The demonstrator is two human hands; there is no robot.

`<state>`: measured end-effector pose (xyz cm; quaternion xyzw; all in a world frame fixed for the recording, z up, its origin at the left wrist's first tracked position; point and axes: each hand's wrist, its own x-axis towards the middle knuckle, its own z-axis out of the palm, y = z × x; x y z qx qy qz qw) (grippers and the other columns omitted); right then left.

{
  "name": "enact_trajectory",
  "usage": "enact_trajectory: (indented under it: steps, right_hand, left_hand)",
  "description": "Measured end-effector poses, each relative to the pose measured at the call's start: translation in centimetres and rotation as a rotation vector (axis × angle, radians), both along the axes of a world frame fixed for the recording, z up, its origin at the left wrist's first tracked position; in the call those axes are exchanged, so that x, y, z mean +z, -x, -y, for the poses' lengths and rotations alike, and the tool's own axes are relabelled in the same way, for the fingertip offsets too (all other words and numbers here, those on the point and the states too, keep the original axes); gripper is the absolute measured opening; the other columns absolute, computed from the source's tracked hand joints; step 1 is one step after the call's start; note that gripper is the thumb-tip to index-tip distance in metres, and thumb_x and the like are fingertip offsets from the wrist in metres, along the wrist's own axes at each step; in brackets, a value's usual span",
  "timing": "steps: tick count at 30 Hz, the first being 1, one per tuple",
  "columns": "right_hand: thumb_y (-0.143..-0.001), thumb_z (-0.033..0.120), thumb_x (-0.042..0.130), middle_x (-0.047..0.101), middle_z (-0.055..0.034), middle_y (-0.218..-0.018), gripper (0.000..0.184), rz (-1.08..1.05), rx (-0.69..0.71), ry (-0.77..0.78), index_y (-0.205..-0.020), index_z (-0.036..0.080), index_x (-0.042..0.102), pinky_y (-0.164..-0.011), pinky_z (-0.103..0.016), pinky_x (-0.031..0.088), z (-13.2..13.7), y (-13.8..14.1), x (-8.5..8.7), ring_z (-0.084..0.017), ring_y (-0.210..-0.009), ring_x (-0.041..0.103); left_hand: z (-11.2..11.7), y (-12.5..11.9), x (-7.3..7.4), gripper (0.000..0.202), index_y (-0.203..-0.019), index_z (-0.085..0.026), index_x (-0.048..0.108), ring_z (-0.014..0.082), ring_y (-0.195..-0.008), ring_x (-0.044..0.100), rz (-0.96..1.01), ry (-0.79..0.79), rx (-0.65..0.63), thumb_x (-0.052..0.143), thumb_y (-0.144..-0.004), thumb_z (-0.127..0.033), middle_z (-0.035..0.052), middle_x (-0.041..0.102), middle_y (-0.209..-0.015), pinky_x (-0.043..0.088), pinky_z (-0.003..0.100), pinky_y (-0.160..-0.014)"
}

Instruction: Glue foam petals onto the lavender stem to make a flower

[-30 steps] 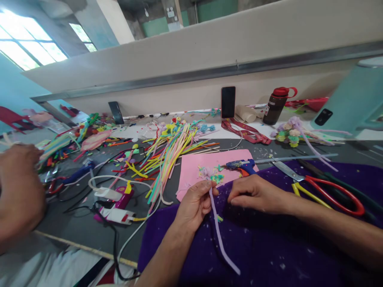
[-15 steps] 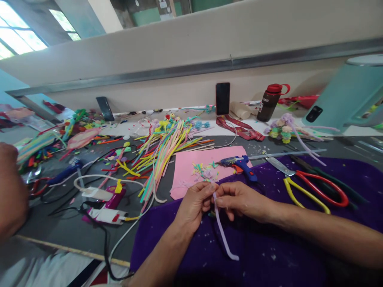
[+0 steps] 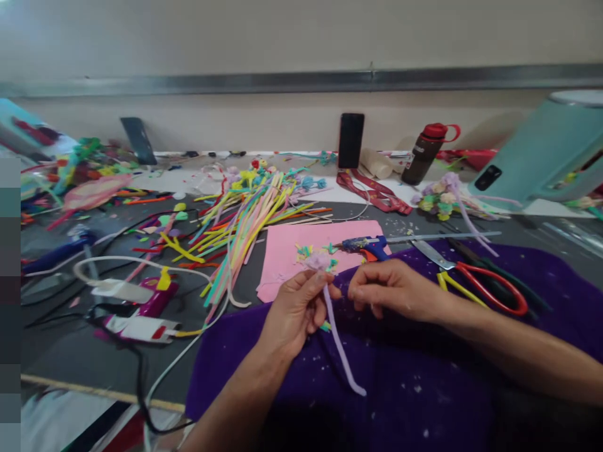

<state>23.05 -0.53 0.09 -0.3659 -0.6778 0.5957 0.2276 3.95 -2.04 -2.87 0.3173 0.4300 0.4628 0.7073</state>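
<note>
My left hand [image 3: 301, 298] pinches a lilac pipe cleaner [image 3: 340, 351] near its top, between thumb and fingers. A fuzzy pale lilac tuft [image 3: 318, 260] shows just above the fingertips, and the stem hangs down to a bent end. Just right of it, apart from the stem, my right hand [image 3: 389, 287] has its fingers curled with the thumb against them; whether a small thing is inside I cannot make out. Behind the hands lies a pink sheet [image 3: 277, 251] with bright clippings, and on its right side rests a blue glue gun [image 3: 365, 245].
Red-and-yellow-handled scissors [image 3: 494, 290] lie right of my right hand on purple cloth [image 3: 405, 389]. A pile of coloured pipe cleaners [image 3: 249, 232], a magenta power strip with plugs [image 3: 157, 304] and cables spread leftward. A phone [image 3: 351, 141], bottle [image 3: 424, 157] and mint kettle [image 3: 527, 150] stand behind.
My right hand has come off the lilac pipe cleaner and moved slightly right. My left hand still holds it. The view has turned, and the other person's arm at left is out of sight.
</note>
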Motion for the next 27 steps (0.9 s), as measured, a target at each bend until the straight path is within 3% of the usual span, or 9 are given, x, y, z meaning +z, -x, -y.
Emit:
enact_trajectory:
  steps: [4,7,10,13,17,23,27]
  right_hand:
    - [-0.086,0.036,0.049,0.062,-0.0012,-0.069,0.024,0.320,-0.235,-0.405,-0.080,0.016,0.061,-0.052,-0.022,0.039,-1.7,-3.8,1.6,-0.011,-0.054,0.053]
    - [-0.085,0.034,0.049,0.065,-0.0030,-0.069,0.023,0.711,-0.314,-0.645,-0.080,0.018,0.064,-0.055,-0.024,0.037,-2.8,-5.8,1.1,-0.015,-0.060,0.057]
    - [-0.085,0.039,0.048,0.068,-0.0055,-0.071,0.027,0.989,-0.294,-0.684,-0.081,0.019,0.065,-0.054,-0.024,0.034,-3.3,-6.1,-0.5,-0.018,-0.064,0.060]
    - [-0.083,0.052,0.046,0.068,-0.0085,-0.073,0.039,1.108,-0.292,-0.706,-0.082,0.018,0.065,-0.052,-0.025,0.034,-3.4,-5.4,-2.1,-0.020,-0.064,0.061]
    - [-0.079,0.058,0.047,0.067,-0.0108,-0.072,0.046,1.106,-0.319,-0.649,-0.079,0.016,0.064,-0.052,-0.026,0.034,-3.6,-4.5,-3.4,-0.022,-0.066,0.061]
    - [-0.081,0.043,0.047,0.063,-0.0055,-0.066,0.031,0.975,-0.364,-0.604,-0.076,0.016,0.062,-0.051,-0.026,0.034,-4.4,-5.3,-3.1,-0.018,-0.059,0.057]
    - [-0.077,0.043,0.053,0.056,-0.0008,-0.063,0.027,0.603,-0.530,-0.479,-0.074,0.017,0.056,-0.051,-0.025,0.035,-4.3,-5.8,-2.4,-0.015,-0.058,0.051]
  left_hand:
    - [-0.2,0.3,0.7,0.023,-0.084,-0.014,0.064,0.0033,-0.028,0.044,0.082,0.021,0.015,0.068,-0.070,-0.032,-0.0006,0.065,-0.058,0.024,0.012,-0.022]
    - [-0.1,0.3,1.3,0.024,-0.083,-0.013,0.066,0.0034,-0.032,0.047,0.107,0.027,0.042,0.071,-0.067,-0.029,-0.0008,0.064,-0.058,0.029,0.010,-0.024]
    - [0.0,0.3,1.5,0.024,-0.082,-0.012,0.067,0.0037,-0.038,0.051,0.098,0.046,0.055,0.075,-0.061,-0.021,0.0000,0.065,-0.061,0.035,0.009,-0.029]
    - [0.1,0.5,1.4,0.019,-0.075,-0.012,0.067,0.0041,-0.042,0.052,0.104,0.059,0.057,0.076,-0.059,-0.017,0.0010,0.065,-0.061,0.038,0.010,-0.033]
    - [0.1,0.7,1.3,0.016,-0.071,-0.011,0.068,0.0028,-0.042,0.051,0.147,0.062,0.030,0.076,-0.059,-0.018,0.0014,0.065,-0.060,0.039,0.009,-0.036]
    - [0.1,1.0,1.5,0.021,-0.075,-0.009,0.069,0.0022,-0.042,0.051,0.188,0.085,0.023,0.076,-0.060,-0.020,0.0018,0.065,-0.062,0.039,0.009,-0.035]
    - [0.0,1.2,1.2,0.019,-0.078,-0.009,0.068,0.0025,-0.041,0.050,0.214,0.116,0.022,0.072,-0.065,-0.022,0.0024,0.065,-0.062,0.037,0.009,-0.032]
